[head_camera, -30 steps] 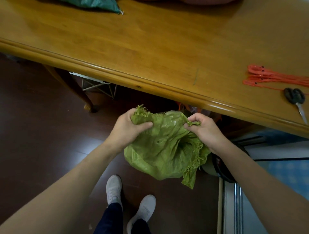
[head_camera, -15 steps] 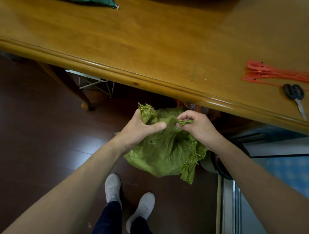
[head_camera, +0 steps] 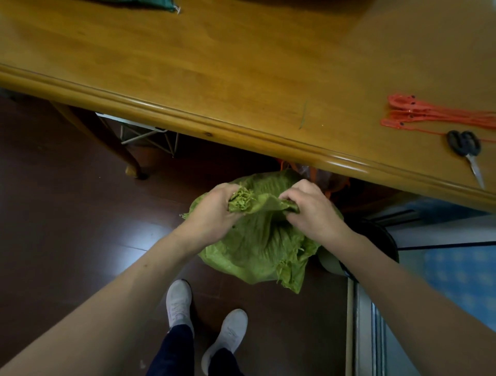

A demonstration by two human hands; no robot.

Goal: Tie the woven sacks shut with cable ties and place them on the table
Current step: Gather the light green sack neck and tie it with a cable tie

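Bunching the green sack (head_camera: pixel 257 249) shut, left hand (head_camera: pixel 212 212) and right hand (head_camera: pixel 311 212) both grip its mouth. Next probably calls for one cable tie (head_camera: pixel 429 115).

The wooden table (head_camera: pixel 241 80) fills the upper frame in front of me. At its right end lie the orange cable ties (head_camera: pixel 429 114), with the scissors (head_camera: pixel 465 146) just below them. A dark green sack (head_camera: pixel 145 2) pokes in at the top left. My shoes (head_camera: pixel 178 303) stand on the dark floor (head_camera: pixel 53 214), lower centre.
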